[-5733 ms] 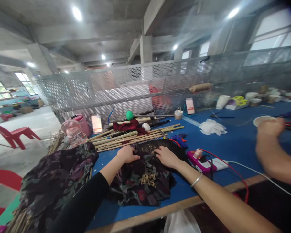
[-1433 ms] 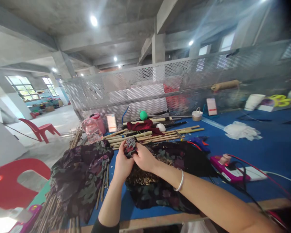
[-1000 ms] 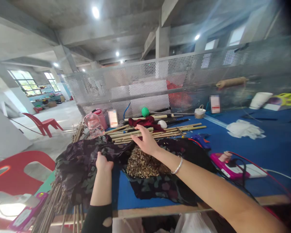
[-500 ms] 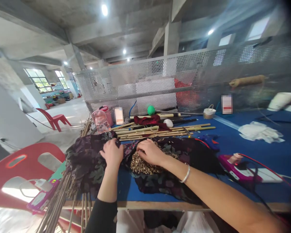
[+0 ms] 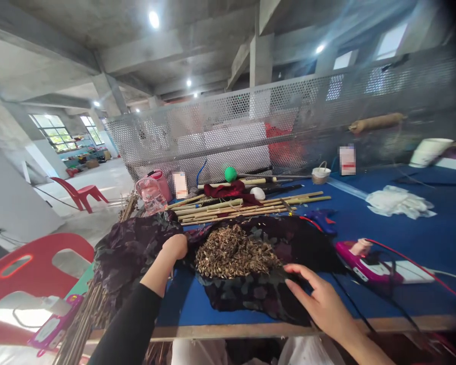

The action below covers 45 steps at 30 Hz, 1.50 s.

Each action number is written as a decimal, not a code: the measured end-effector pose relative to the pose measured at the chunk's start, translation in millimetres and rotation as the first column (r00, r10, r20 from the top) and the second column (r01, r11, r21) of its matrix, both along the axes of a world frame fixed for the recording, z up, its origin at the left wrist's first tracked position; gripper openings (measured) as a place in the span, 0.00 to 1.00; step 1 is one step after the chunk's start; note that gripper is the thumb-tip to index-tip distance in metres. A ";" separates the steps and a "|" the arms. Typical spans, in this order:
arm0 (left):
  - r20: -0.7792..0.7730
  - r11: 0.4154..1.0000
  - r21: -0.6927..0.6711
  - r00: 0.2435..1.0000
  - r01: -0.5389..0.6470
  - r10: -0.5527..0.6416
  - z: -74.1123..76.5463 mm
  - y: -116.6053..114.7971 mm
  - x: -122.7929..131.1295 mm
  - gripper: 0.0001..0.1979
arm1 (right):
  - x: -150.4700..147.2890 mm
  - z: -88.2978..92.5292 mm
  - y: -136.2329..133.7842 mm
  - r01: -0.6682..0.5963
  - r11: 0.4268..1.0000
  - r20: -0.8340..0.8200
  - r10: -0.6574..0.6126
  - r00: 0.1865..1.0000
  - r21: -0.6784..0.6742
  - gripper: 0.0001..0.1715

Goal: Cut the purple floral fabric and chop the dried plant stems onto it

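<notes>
A heap of brown dried plant bits [image 5: 233, 253] lies on a dark patterned cloth [image 5: 251, 296] spread over the blue table. My left hand [image 5: 176, 247] is bent downward at the left edge of this cloth, beside a bunched dark cloth [image 5: 131, 248]; its fingers are hidden, so whether they grip fabric I cannot tell. To the right of the heap, my right hand [image 5: 319, 299] is open, thumb and fingers apart, at the front right part of the cloth. Its fingertips are close to the fabric; contact is unclear.
Behind the heap lie several bamboo sticks [image 5: 209, 209]. A blue glue gun [image 5: 321, 220] and a magenta power strip [image 5: 359, 264] with cables are on the right, beyond them white gloves [image 5: 401, 202]. Dry stems [image 5: 76, 329] and a red chair [image 5: 74, 246] stand left.
My right hand has left the heap, moving right and toward me, which uncovers the heap. My left hand has lowered slightly and turned, hiding its fingers. The view has shifted a little.
</notes>
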<state>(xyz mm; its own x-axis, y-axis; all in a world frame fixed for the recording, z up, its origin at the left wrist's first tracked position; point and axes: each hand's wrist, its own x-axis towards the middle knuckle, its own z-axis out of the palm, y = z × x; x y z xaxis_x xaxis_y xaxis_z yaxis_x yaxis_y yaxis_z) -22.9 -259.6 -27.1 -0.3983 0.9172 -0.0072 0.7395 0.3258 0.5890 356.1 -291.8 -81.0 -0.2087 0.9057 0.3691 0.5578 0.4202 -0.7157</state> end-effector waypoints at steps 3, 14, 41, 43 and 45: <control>-0.065 0.995 -0.102 0.998 0.015 -0.022 14.3 16.7 -19.4 0.07 | 0.5 -13.4 -2.4 0.049 0.999 -0.013 -0.049 0.999 0.002 0.15; -0.404 0.981 0.066 0.894 -0.182 0.193 37.8 74.5 -37.0 0.15 | -3.0 -13.4 -10.8 0.055 0.998 0.029 -0.055 0.998 0.005 0.14; -0.168 0.892 -0.087 0.876 0.444 -0.453 -40.1 105.2 28.1 0.14 | -90.1 43.3 208.7 -0.163 0.947 0.135 0.206 0.969 -0.277 0.15; -0.188 0.896 -0.073 0.876 0.438 -0.444 -41.2 104.8 30.0 0.14 | -94.3 49.9 199.0 -0.235 0.937 0.247 0.299 0.922 -0.258 0.18; -0.205 0.892 -0.063 0.869 0.447 -0.450 -39.7 102.7 32.2 0.10 | -94.2 52.6 194.3 -0.237 0.949 0.398 0.302 0.866 -0.207 0.20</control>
